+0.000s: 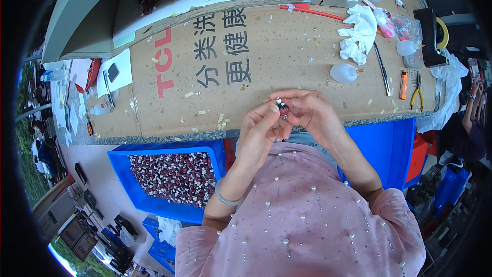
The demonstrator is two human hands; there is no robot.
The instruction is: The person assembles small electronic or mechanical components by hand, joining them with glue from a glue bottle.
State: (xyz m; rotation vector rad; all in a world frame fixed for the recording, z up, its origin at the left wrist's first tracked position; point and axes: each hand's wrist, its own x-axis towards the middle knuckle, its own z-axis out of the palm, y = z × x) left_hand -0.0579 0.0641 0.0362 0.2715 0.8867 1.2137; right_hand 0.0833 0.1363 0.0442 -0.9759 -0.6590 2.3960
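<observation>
Head view: cardboard-topped desk (292, 66) stretches out before a worker, w/ a blue bin (166, 211) of dark-red-&-white pcs. (171, 179) just off its near edge, L side. At that edge's ctr., 2 bare hands meet, L hand (260, 125) & R hand (319, 115). White gloves (361, 25) lie twd. the far R corner; a squeeze bottle (344, 73) sits nearer, yellow-handled pliers (419, 95) by the R edge. Smallest: 1 dark-red pc. w/ white top (283, 109), clamped betw. both hands' fingertips by the near edge.

bright centre; dark rim, seemingly soft
</observation>
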